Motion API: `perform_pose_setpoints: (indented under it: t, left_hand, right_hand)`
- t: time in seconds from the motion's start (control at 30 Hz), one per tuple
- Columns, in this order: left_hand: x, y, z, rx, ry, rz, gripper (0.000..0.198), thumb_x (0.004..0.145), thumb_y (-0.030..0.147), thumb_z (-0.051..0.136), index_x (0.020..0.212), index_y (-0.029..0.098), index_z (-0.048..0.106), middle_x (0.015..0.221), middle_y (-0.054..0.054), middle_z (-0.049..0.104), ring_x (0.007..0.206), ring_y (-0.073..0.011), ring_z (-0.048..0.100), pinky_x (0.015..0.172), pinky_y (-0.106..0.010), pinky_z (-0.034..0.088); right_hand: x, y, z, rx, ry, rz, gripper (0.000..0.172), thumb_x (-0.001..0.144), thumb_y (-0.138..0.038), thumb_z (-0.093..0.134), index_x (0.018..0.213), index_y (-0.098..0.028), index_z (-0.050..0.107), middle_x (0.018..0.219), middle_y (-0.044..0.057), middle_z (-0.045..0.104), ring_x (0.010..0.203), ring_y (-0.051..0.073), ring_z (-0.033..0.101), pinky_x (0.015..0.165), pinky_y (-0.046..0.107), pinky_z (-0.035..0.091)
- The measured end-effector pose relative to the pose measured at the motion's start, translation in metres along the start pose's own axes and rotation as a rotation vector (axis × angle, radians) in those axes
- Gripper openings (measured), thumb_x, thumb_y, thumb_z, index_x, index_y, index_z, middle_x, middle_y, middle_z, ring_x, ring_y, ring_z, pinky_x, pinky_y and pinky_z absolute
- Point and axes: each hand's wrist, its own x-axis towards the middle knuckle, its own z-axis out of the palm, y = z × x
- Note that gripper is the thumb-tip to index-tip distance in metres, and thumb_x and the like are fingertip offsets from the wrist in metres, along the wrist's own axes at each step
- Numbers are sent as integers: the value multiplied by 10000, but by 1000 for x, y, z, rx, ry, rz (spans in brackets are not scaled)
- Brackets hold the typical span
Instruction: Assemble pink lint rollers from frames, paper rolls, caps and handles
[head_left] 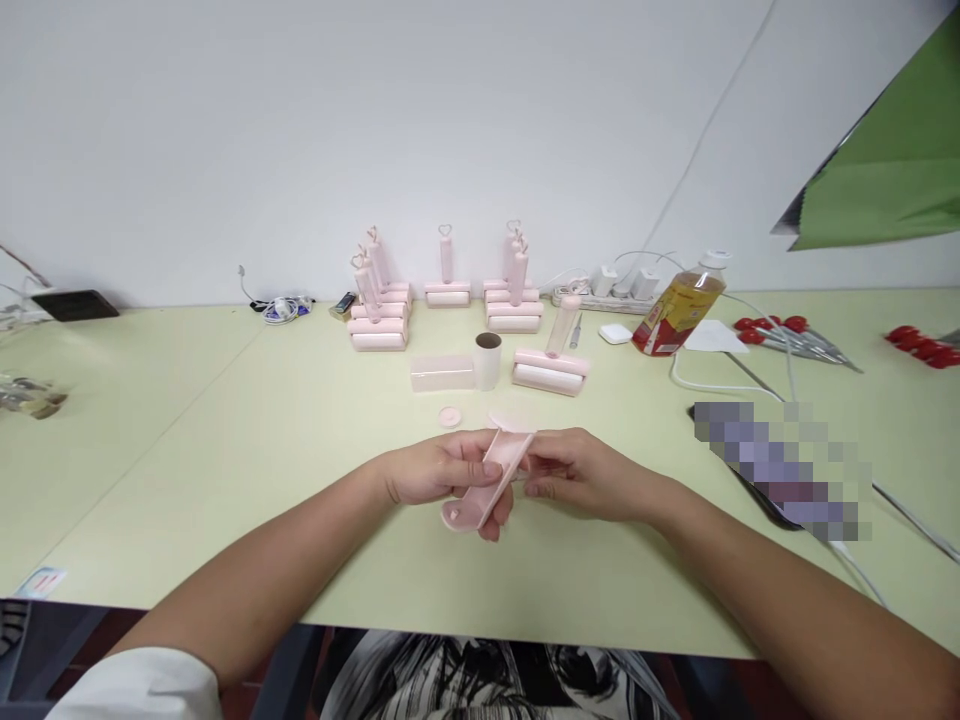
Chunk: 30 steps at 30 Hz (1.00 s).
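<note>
My left hand (442,470) grips a pale pink lint roller frame (499,470), a curved open shell with round end caps. Its thumb lies inside the shell, which is tilted, the near end lower left. Close against the shell's right side is my right hand (574,472), its fingers bent; whatever they hold behind the shell is mostly hidden. Just beyond my hands lie a small pink disc (449,416), a clear pinkish cover (442,373) and an upright white paper roll (487,362) with a cardboard core. A lint roller (551,370) with its handle pointing back rests to their right.
Several pink lint rollers (379,335) stand along the wall. A tilted drink bottle (679,305), a power strip (600,300), red-handled tools (795,340) and a blurred-out phone (772,470) with cables occupy the right. A coiled white cable (281,310) lies back left.
</note>
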Motion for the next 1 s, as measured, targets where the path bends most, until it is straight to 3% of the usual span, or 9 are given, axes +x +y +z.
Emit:
perform_pose_setpoints:
  t: [0.2, 0.43, 0.53, 0.63, 0.7, 0.87, 0.93, 1.0]
  left_hand:
    - [1, -4, 2, 49, 29, -35, 396, 789, 485, 701, 1000, 176, 574, 766, -55, 686, 634, -186, 675, 622, -304, 509]
    - [7, -3, 8, 116, 97, 21, 425, 706, 500, 771, 886, 145, 622, 746, -70, 687, 684, -185, 659, 661, -321, 519]
    - [0, 3, 3, 89, 73, -5, 434, 701, 475, 782, 947, 149, 635, 766, -66, 698, 692, -190, 678, 670, -328, 532]
    - [-16, 17, -8, 114, 73, -12, 493, 707, 484, 769, 1034, 148, 618, 729, -63, 694, 628, -195, 674, 621, -331, 530]
    - [-27, 30, -18, 227, 251, 45, 456, 713, 467, 763, 994, 146, 602, 735, -59, 683, 607, -179, 658, 583, -303, 512]
    - [-37, 44, -48, 899, 1035, 109, 252, 814, 417, 647, 850, 176, 582, 721, -3, 626, 561, -111, 528, 504, -229, 391]
    - [-31, 37, -60, 1204, 1188, 137, 169, 820, 348, 630, 838, 180, 637, 774, -16, 619, 660, -141, 543, 587, -265, 417]
    - [-23, 28, -69, 1469, 1207, 187, 121, 808, 280, 638, 859, 183, 688, 851, -44, 612, 779, -181, 549, 686, -309, 432]
  right_hand:
    - [0, -6, -6, -23, -50, -21, 114, 869, -193, 594, 959, -195, 664, 840, 25, 647, 748, 147, 577, 652, 234, 426]
    - [-3, -12, -14, -170, -29, 17, 107, 865, -263, 632, 934, -225, 705, 808, 27, 645, 771, 161, 585, 676, 250, 418]
    - [-6, -8, -22, -200, -19, 55, 129, 871, -288, 626, 948, -220, 704, 814, 31, 644, 769, 166, 586, 677, 258, 416]
    - [-9, 0, -30, -230, 80, 136, 166, 866, -333, 619, 938, -200, 687, 856, 46, 659, 778, 180, 594, 684, 275, 425]
    - [-9, 6, -32, -230, 140, 189, 204, 871, -370, 603, 947, -196, 676, 907, 58, 669, 805, 192, 603, 697, 290, 440]
    - [-3, 12, -16, -238, 123, 118, 267, 878, -344, 591, 1099, -212, 659, 1142, 105, 656, 1056, 253, 584, 891, 392, 460]
    - [1, 13, -6, -277, 86, 77, 271, 875, -287, 586, 1128, -217, 653, 1241, 116, 624, 1170, 275, 531, 961, 437, 431]
    - [5, 13, 1, -327, 55, 51, 253, 869, -245, 577, 1106, -211, 658, 1295, 126, 596, 1233, 292, 490, 988, 464, 413]
